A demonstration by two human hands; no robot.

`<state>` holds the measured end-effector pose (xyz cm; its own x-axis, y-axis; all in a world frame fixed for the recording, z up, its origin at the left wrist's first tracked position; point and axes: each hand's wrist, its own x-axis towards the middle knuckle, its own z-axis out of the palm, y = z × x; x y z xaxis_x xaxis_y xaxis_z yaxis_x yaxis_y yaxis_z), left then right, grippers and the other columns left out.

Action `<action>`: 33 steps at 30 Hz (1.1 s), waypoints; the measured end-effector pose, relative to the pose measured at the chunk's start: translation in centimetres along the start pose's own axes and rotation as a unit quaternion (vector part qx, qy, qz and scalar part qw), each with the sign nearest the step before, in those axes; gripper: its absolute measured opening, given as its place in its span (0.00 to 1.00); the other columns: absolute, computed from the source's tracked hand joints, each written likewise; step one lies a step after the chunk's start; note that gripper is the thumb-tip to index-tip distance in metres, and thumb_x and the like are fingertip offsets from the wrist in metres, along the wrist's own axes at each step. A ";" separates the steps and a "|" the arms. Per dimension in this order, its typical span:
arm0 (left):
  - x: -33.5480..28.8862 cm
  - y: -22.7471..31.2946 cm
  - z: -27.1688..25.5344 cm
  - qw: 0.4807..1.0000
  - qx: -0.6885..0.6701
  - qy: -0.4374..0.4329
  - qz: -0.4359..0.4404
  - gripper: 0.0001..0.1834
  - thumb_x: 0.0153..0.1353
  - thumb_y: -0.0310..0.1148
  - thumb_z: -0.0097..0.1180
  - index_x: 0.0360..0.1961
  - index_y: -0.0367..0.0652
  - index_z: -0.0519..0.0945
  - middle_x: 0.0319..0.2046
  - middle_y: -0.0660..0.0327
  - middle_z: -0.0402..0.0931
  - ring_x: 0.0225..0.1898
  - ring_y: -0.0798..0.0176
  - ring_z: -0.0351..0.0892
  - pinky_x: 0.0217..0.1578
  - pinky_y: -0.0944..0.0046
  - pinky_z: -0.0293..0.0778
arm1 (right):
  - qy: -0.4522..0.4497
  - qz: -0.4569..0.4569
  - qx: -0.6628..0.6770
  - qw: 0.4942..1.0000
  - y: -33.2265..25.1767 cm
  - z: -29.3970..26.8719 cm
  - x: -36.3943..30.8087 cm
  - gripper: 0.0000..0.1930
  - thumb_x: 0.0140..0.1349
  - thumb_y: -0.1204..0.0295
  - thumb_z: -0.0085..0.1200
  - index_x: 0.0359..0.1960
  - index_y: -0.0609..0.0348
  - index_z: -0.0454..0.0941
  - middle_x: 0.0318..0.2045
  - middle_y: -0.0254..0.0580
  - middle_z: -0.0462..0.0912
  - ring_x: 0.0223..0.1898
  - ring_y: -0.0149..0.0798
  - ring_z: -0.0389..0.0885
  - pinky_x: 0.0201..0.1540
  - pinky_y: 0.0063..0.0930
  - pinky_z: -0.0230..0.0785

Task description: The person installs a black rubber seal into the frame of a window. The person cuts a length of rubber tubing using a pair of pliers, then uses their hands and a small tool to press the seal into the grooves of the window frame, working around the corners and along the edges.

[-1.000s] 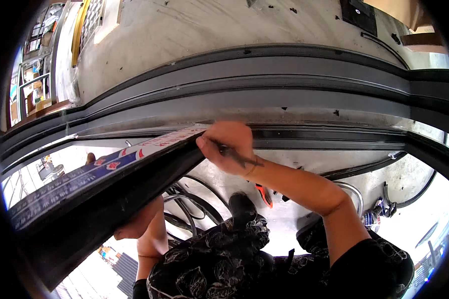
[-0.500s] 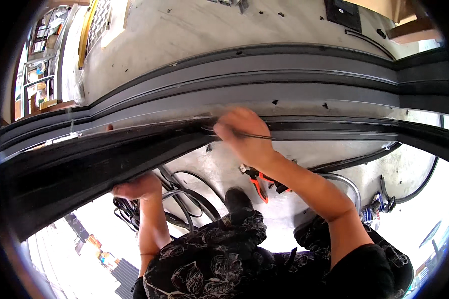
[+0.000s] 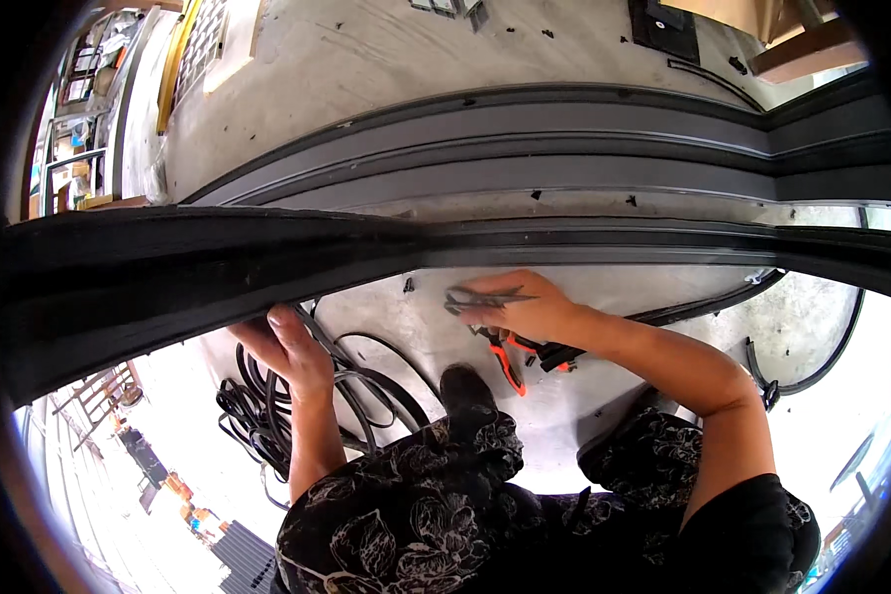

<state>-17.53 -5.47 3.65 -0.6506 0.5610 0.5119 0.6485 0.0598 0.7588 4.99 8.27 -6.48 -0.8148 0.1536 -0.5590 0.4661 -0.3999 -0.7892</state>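
Observation:
My left hand (image 3: 289, 351) grips the lower edge of a long black frame bar (image 3: 208, 272) from below, its thumb against the near side and its other fingers partly hidden. On the near side of the bar, just apart from it, my right hand (image 3: 533, 309) is closed around a slim dark tool (image 3: 490, 296) with narrow tapering ends. Blur hides the tool's exact kind. Beneath that hand, pliers with orange handles (image 3: 508, 368) lie on the floor. Coiled black rubber strips (image 3: 247, 411) lie below my left hand.
Beyond the bar stretches a dark grey frame (image 3: 564, 119) with a corner at the right. A black strip (image 3: 832, 361) curves over the floor (image 3: 386, 59) at right. My shoe (image 3: 467, 388) stands beside the coils. Black scraps lie scattered about.
My right hand has come off the bar toward me, still holding the slim tool. The bar's left part has turned and risen, and my left hand has shifted slightly along its lower edge.

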 end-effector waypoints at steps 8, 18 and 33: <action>0.2 0.1 -0.5 0.998 0.040 -0.050 -0.019 0.30 0.74 0.42 0.43 0.67 0.34 0.53 0.59 0.51 0.65 0.58 0.61 0.67 0.60 0.60 0.63 | -0.184 -0.196 -0.148 0.952 8.2 0.3 0.5 0.23 0.56 0.84 0.48 0.54 0.54 0.79 0.49 0.51 0.82 0.49 0.45 0.80 0.54 0.32 0.68; -2.8 1.4 0.5 0.986 0.111 -0.031 -0.117 0.22 0.72 0.37 0.46 0.61 0.35 0.63 0.53 0.54 0.72 0.49 0.62 0.72 0.50 0.63 0.70 | -0.090 -0.036 -0.258 0.961 6.6 3.5 -1.4 0.29 0.50 0.66 0.65 0.54 0.56 0.68 0.44 0.51 0.81 0.48 0.54 0.80 0.48 0.43 0.71; -7.4 3.3 1.4 0.869 -0.077 -0.323 -0.366 0.16 0.65 0.17 0.49 0.54 0.30 0.73 0.42 0.57 0.79 0.41 0.67 0.79 0.44 0.68 0.78 | 0.067 -0.146 -0.146 0.976 0.0 4.7 -2.1 0.16 0.67 0.60 0.54 0.33 0.63 0.72 0.23 0.51 0.77 0.26 0.53 0.77 0.31 0.42 0.67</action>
<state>-10.07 -8.30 1.82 -0.4775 0.7682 -0.4265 0.0611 0.5133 0.8560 5.11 3.70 -4.16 -0.8842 0.3469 -0.3127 0.3155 -0.0500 -0.9476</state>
